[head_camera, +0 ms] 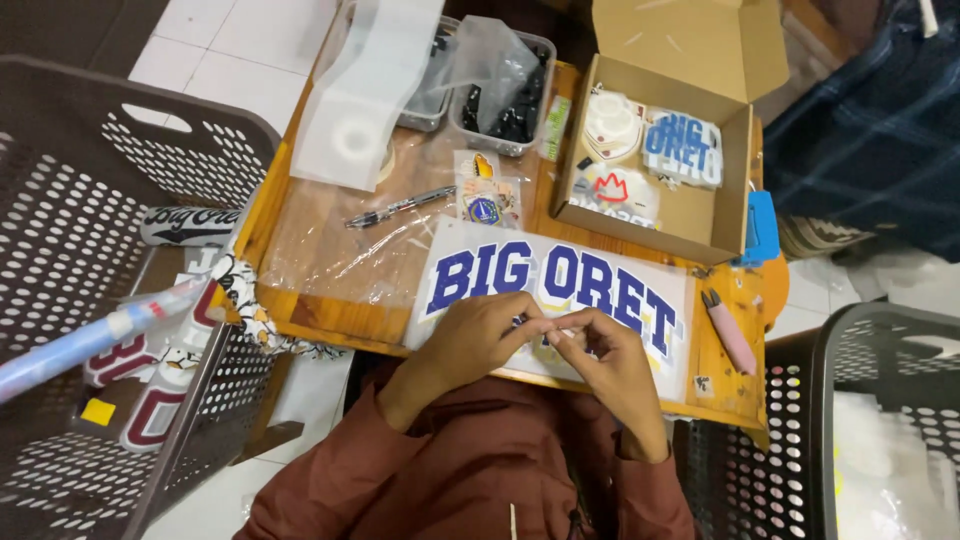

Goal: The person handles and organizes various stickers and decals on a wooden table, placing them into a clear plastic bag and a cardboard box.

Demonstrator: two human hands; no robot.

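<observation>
Left hand [478,335] and right hand [600,350] pinch the near edge of the white lettered transfer sheet [560,290] just before the cardboard box [660,170]; picking too hard could tear the film.

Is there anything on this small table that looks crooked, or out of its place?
Yes. The large lettered sheet lies tilted across the wooden table, its near edge past the table edge under the left hand and right hand. Nothing looks spilled.
</observation>
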